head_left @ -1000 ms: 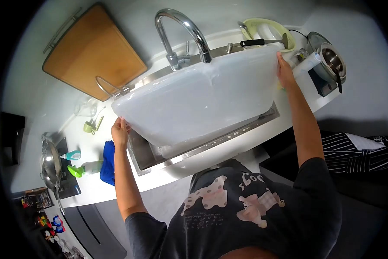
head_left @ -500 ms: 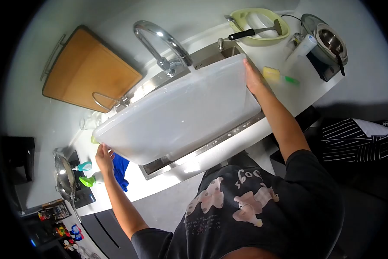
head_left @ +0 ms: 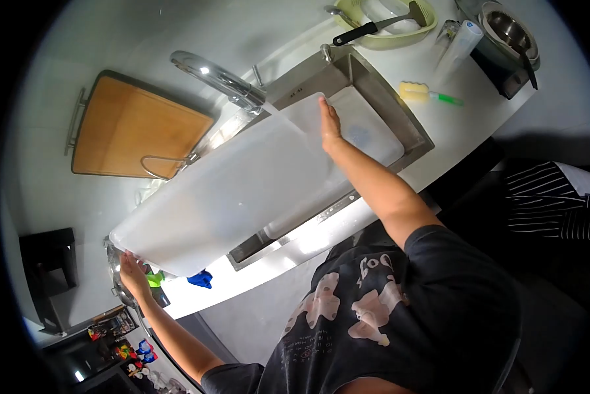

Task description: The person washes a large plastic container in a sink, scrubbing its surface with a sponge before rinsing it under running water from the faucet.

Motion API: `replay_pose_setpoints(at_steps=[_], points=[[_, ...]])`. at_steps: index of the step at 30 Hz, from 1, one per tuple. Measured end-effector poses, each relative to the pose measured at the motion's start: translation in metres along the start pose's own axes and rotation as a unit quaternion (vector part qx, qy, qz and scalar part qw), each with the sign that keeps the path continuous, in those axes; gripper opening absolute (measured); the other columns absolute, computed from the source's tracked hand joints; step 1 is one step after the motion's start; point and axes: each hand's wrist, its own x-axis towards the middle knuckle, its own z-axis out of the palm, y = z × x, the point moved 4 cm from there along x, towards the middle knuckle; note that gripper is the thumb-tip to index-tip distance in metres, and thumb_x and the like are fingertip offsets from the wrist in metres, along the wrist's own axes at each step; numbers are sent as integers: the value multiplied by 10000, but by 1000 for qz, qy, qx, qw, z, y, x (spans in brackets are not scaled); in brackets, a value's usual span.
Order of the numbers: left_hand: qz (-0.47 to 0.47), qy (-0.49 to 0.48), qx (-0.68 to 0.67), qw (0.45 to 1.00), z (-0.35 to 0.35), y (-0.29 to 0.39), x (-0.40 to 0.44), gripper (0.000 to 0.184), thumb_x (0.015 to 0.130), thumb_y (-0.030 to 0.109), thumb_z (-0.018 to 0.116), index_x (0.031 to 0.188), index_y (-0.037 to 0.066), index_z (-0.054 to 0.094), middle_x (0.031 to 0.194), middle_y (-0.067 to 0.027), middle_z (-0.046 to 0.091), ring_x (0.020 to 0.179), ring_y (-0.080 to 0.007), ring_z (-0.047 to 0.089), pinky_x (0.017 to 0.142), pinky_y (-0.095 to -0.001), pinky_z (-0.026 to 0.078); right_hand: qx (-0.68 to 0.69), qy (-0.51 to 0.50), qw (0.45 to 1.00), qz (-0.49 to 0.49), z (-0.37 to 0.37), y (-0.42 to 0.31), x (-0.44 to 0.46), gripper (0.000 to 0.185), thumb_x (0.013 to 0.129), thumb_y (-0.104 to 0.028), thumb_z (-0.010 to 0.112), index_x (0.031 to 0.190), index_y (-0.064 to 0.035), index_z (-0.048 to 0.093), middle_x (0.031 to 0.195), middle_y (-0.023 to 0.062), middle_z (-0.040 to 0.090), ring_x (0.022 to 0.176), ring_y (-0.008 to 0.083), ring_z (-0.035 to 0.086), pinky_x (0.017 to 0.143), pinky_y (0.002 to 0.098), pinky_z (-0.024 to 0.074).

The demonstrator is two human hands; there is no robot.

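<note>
A large translucent plastic bin (head_left: 236, 190) is held slanted over the steel sink (head_left: 410, 141). My left hand (head_left: 134, 274) grips its lower left end, with the thumb side at the rim. My right hand (head_left: 331, 123) is closed on the upper right edge. Water runs from the chrome faucet (head_left: 219, 82) onto the bin near my right hand. Another pale plastic piece (head_left: 373, 131) with a bluish patch lies in the sink, partly covered by the bin; I cannot tell its full shape.
A yellow sponge brush (head_left: 416, 92) with a green handle lies right of the sink. Behind it are a green basket (head_left: 390, 43) with a spatula (head_left: 380, 25) across it and stacked pots (head_left: 508, 33). A cutting board (head_left: 137, 128) leans at left; a blue cloth (head_left: 201, 279) lies below.
The bin has moved left and tilted, its left end lower. My right hand has moved left with it, uncovering the sink's right side and the pale piece. Water now visibly strikes the bin.
</note>
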Motion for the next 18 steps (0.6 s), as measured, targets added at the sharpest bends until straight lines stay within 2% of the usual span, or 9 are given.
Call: replay_pose_setpoints(at_steps=[1,4,5,9,12,14,15,17,18], points=[[20,8,-8,1000,-7,2,2,307,911,336,456,977,49,545,832,-5,569,700,-95,564,551,-205,443,-8,17,1000,-1,7,4,0,702,785,-582,476,1131,29,458,1170,190,480,1104,300,444,941,342,328],[44,71,35,996,-26,18,-4,287,921,311,439,937,42,539,786,1,559,648,-66,536,519,-186,418,-7,89,996,-17,37,21,3,718,777,-587,479,1129,38,456,1179,223,466,1102,329,449,925,375,348],[53,63,43,996,-36,17,-1,282,924,304,433,918,42,538,770,4,559,633,-59,527,514,-185,412,-2,97,993,-61,47,24,1,748,772,-606,466,1126,53,450,1184,253,451,1108,363,440,919,409,354],[46,79,17,996,-47,9,-6,267,931,296,416,920,49,520,731,16,555,609,-51,514,517,-189,409,-111,88,981,-131,67,2,-27,851,766,-645,439,1196,88,388,1212,294,409,1134,408,403,949,427,334],[15,83,-25,996,-41,-4,-10,253,930,294,421,984,64,512,745,15,546,641,-62,536,553,-193,429,-97,50,978,-177,65,-3,-20,890,758,-656,441,1237,89,348,1234,307,385,1158,413,378,971,419,314],[5,38,-78,996,-30,-7,-14,266,925,298,435,1015,62,517,791,-6,565,711,-84,569,600,-204,448,-121,51,977,-168,55,-1,-10,865,778,-641,428,1257,73,337,1263,294,371,1181,403,362,989,400,296],[-17,34,-75,996,-31,-22,-8,310,919,301,447,1097,55,509,836,-32,583,770,-111,589,644,-224,467,-110,22,979,-168,50,-3,-4,842,788,-633,421,1264,57,338,1277,282,365,1186,392,362,993,390,291],[-27,38,-66,997,-21,-20,-9,329,918,301,449,1133,56,498,852,-38,587,773,-119,592,653,-232,473,-120,-62,976,-170,36,-9,5,760,813,-600,421,1268,7,371,1306,208,382,1204,326,372,999,348,282],[-33,38,-55,997,-13,-17,-8,351,917,300,452,1169,57,486,868,-44,592,776,-126,595,661,-240,479,-122,-65,975,-171,27,-10,11,760,813,-600,421,1268,7,371,1306,208,382,1204,326,372,999,348,282]])
